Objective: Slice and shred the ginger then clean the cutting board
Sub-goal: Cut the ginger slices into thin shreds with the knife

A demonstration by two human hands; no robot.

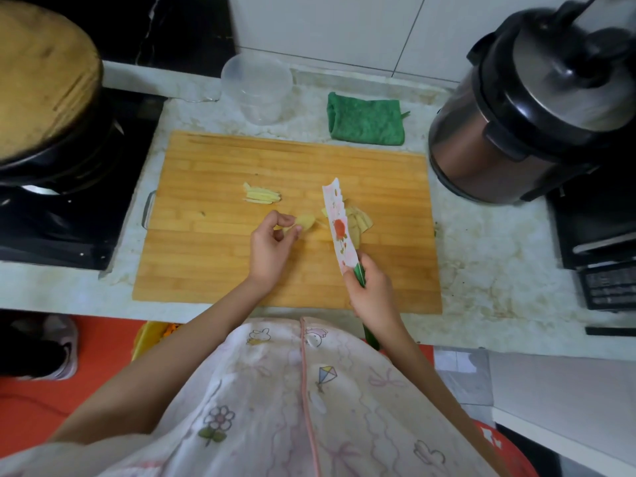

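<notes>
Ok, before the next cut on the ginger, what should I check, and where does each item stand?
1. Right hand grips the knife by its handle: ok.
2. Left hand steadies the ginger piece: ok, pinched at the fingertips.
3. Left fingers clear of the blade: ok, a gap of board shows between them.
4. Blade set over the piece: not ok, it is tilted, flat side showing, to the right of the piece.
5. Shreds out of the cutting spot: ok, piled apart, farther back and to the left.
6. Cloth ready for cleaning: ok, folded behind the board.
</notes>
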